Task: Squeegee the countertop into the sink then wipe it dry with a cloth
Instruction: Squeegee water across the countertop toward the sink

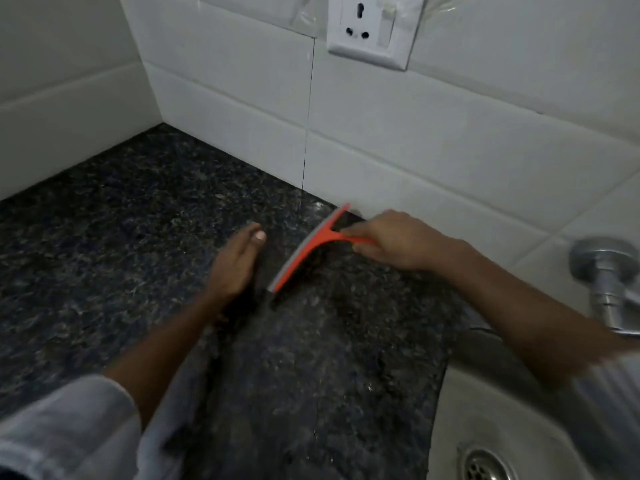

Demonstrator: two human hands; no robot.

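An orange squeegee [311,247] with a grey rubber blade lies edge-down on the dark speckled granite countertop [121,237], its far tip close to the tiled wall. My right hand [391,240] grips its handle from the right. My left hand [235,265] rests flat on the counter just left of the blade, fingers together, holding nothing. The steel sink [502,410] with its drain [485,462] sits at the lower right. No cloth is in view.
White tiled walls [415,133] meet in a corner at the back left. A white wall socket [374,29] sits above the counter. A chrome tap [609,282] juts out at the right, above the sink. My grey sleeve [62,427] fills the lower left.
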